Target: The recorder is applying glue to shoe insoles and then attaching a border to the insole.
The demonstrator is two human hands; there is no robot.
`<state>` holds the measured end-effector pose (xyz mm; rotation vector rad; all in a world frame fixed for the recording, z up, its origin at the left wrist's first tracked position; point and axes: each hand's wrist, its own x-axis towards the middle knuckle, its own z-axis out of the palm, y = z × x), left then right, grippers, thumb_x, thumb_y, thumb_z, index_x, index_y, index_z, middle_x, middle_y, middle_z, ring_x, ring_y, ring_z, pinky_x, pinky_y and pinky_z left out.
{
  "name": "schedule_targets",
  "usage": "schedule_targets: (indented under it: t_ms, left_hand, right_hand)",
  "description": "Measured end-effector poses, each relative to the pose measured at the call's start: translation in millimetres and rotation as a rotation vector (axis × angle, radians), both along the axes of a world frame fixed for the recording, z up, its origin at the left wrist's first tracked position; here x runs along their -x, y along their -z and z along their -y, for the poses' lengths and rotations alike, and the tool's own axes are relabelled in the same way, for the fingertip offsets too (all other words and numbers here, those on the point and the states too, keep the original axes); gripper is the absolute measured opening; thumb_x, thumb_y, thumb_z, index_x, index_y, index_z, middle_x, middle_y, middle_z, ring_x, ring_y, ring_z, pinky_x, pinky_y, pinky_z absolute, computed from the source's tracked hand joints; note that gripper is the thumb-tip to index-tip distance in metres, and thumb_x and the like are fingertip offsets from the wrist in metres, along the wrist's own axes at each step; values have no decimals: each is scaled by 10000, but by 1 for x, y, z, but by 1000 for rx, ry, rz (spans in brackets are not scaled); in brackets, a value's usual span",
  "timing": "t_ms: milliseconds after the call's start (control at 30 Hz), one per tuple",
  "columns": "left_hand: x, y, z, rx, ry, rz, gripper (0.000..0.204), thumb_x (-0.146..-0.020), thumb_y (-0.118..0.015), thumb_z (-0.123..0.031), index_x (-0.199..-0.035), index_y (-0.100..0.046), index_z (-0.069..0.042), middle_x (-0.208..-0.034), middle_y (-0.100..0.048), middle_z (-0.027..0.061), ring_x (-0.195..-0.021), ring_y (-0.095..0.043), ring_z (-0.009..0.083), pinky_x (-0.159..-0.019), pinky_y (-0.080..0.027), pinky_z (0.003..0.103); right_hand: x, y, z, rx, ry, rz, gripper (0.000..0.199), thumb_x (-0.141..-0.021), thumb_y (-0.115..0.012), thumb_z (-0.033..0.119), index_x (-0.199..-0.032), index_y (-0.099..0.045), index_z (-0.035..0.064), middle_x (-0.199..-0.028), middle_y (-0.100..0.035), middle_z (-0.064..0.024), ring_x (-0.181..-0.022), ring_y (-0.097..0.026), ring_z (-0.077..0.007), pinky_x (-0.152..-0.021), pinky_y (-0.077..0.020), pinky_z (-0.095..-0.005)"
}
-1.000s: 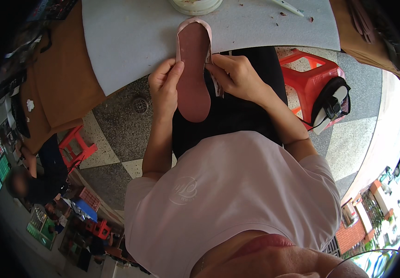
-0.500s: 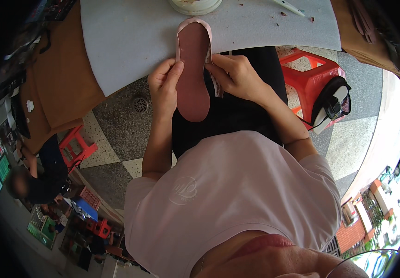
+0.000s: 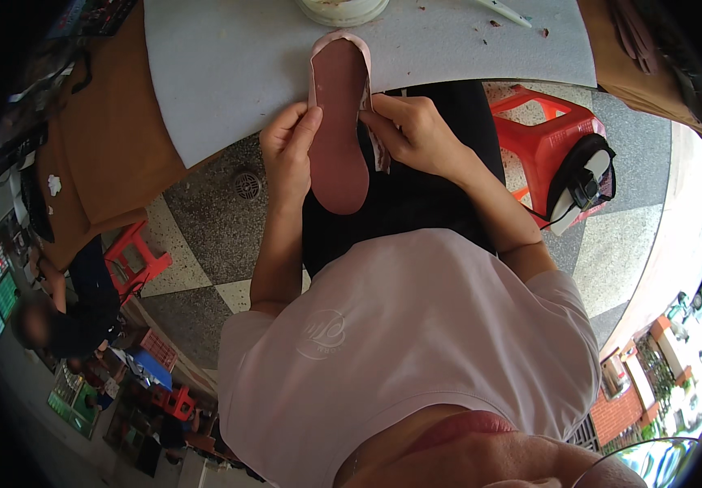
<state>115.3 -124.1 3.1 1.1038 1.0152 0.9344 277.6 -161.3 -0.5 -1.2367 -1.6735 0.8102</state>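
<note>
A reddish-brown shoe insole (image 3: 341, 146) is held up over my lap, its toe end reaching past the table's near edge. Pale pink lining (image 3: 343, 37) wraps around that toe end, and a loose strip of it (image 3: 381, 153) hangs down the right side. My left hand (image 3: 290, 145) is closed on the insole's left edge, thumb on top. On the right edge, my right hand (image 3: 412, 134) pinches the pale strip between thumb and fingers.
The table's grey cover (image 3: 229, 73) bears a white tub (image 3: 343, 10), a white-handled tool (image 3: 507, 11) and small scraps. A red stool (image 3: 534, 154) with a dark strapped item (image 3: 582, 183) stands at right. Another person (image 3: 82, 301) sits at far left.
The view has shifted very slightly. Both hands and the insole stay in almost the same place.
</note>
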Motion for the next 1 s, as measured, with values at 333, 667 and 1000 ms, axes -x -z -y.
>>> schedule_targets:
  t_ms: [333,667,1000]
  left_hand:
    - [2,2,-1,23,17,21,110,-797,-511,-69,-790,-571,23,-642,-466,-63,-556,-348,-5,-503,-260,135]
    - [3,-2,-2,6,50,28,124,-809,-502,-86,-798,-565,20,-655,-473,-60,-574,-361,-5,-521,-277,135]
    - [-1,-5,1,45,75,80,140,-834,-462,-100,-752,-528,-7,-677,-482,-42,-624,-395,6,-570,-319,146]
  right_hand:
    - [0,-1,0,-6,8,2,96,-740,-524,29,-669,-466,1,-483,-468,-104,-445,-501,-253,-412,-378,-317]
    - [3,-1,0,-43,33,-50,203,-743,-525,10,-593,-389,2,-482,-392,-115,-410,-406,-250,-399,-321,-306]
    - [6,-4,5,-16,60,-51,187,-732,-535,9,-603,-399,2,-481,-397,-117,-407,-410,-254,-395,-324,-306]
